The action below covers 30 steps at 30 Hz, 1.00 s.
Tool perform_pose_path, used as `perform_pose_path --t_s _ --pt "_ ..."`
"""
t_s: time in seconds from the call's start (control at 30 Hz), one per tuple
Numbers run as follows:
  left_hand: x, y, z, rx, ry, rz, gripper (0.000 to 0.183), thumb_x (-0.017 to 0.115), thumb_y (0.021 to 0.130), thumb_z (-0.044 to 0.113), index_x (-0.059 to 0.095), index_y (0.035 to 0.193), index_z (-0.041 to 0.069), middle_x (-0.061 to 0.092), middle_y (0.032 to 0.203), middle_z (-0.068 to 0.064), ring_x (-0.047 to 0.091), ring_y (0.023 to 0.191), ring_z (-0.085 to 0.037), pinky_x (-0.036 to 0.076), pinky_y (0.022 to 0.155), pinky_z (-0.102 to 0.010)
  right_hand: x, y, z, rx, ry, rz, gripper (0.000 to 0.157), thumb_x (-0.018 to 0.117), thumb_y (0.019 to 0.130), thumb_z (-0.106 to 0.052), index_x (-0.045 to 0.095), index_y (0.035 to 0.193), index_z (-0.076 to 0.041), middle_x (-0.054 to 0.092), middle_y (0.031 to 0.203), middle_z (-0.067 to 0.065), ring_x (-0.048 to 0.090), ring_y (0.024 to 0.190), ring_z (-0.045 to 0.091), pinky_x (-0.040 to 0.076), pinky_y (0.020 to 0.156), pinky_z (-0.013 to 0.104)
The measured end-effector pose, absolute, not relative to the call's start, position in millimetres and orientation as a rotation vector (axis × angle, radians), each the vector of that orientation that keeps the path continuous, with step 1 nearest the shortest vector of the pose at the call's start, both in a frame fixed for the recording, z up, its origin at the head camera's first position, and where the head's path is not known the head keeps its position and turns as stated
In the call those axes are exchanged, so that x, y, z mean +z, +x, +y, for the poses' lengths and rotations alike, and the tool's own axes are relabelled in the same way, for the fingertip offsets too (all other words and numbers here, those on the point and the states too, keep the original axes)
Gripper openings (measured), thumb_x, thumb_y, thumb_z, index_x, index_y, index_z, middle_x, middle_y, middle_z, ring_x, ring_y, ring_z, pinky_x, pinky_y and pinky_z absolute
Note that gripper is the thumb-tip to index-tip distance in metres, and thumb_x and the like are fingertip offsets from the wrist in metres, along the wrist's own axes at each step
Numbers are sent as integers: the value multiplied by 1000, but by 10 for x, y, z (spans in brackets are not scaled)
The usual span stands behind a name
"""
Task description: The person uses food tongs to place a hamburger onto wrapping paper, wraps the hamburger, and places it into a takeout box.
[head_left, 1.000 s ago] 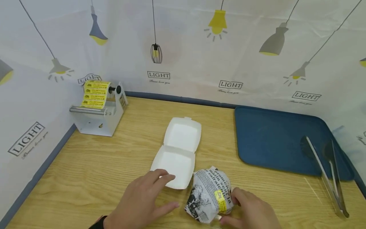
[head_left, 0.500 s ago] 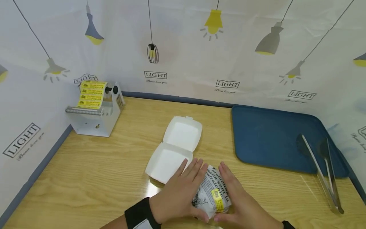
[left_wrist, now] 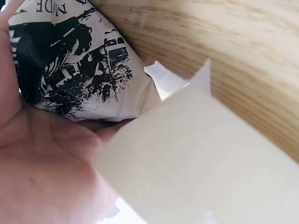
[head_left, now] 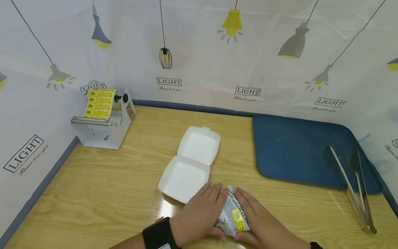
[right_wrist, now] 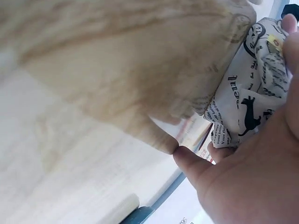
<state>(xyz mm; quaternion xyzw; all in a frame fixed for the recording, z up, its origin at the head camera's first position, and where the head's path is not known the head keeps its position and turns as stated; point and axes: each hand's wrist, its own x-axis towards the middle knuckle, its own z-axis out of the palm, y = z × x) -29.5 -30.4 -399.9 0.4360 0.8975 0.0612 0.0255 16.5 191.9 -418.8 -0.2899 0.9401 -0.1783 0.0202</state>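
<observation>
Paper-wrapped bundle, one, two hands holding it, one white box

White fabric-like wall covering printed with grey, blue and yellow pendant lamps; blue-grey base strip; light wood-grain tabletop, bright reflection noted.

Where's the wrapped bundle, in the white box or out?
Out. The wrapped bundle is between the left hand and the right hand, beside the white box, whose open halves show nothing inside.
</observation>
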Motion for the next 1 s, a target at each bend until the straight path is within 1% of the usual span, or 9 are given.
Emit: perform_pose_path --t_s 0.1,0.23,0.33,0.4,0.47,0.67,0.8,0.9,1.0 --pt "-4015 -290 -307 163 1353 2771 122 60 57 79 37 147 0 51 145 -18 43 136 -28 36 120 -46 -4205 160 1912 -495 -933 2941 100 57 83 -60 20 153 1 35 154 23 37 137 31 54 97 50" --pt "-4028 -289 -293 133 1362 2778 125 67 51 77 38 147 2 56 136 -13 48 130 -25 36 120 -45 -4243 152 1903 -435 -941 2959 100 57 83 -61 19 152 1 39 151 22 39 135 31 54 97 50" --pt "-4036 -286 -274 100 1345 2782 118 71 55 72 39 146 3 58 134 -12 50 129 -24 36 119 -44 -4275 149 1883 -424 -954 2987 102 69 79 -54 21 150 2 42 147 21 42 132 31 55 95 51" --pt "-4041 -280 -266 80 1327 2783 112 72 59 69 40 145 4 59 134 -11 51 128 -23 37 119 -43 -4293 152 1863 -428 -964 3006 103 77 75 -45 22 148 3 43 144 22 43 130 32 56 92 50" --pt "-4044 -274 -264 64 1313 2785 109 72 62 68 41 145 5 60 134 -10 51 128 -22 37 119 -42 -4306 159 1841 -440 -958 3010 105 81 71 -38 23 147 4 43 142 22 43 129 32 57 91 50" --pt "-4067 -261 -271 33 1305 2816 107 70 63 70 42 143 5 61 131 -9 53 124 -21 39 118 -41 -4313 177 1806 -527 -883 2972 105 82 70 -30 21 149 2 39 145 23 41 132 31 59 90 46" --pt "-4067 -253 -277 59 1304 2821 106 69 63 71 43 142 6 61 128 -8 54 122 -20 41 116 -41 -4311 177 1812 -524 -916 2975 105 82 69 -26 20 148 4 38 142 22 40 129 29 59 87 46" --pt "-4030 -237 -293 104 1319 2832 105 69 63 71 43 142 7 62 128 -7 54 122 -19 41 115 -40 -4257 179 1819 -515 -962 2990 104 83 68 -24 20 147 5 39 140 21 38 126 25 60 85 43" --pt "-3920 -242 -343 122 1357 2874 105 68 63 73 43 140 7 63 125 -4 55 117 -17 43 112 -36 -4096 172 1796 -485 -981 2996 101 82 72 -28 21 147 5 40 140 19 37 127 22 60 85 40"
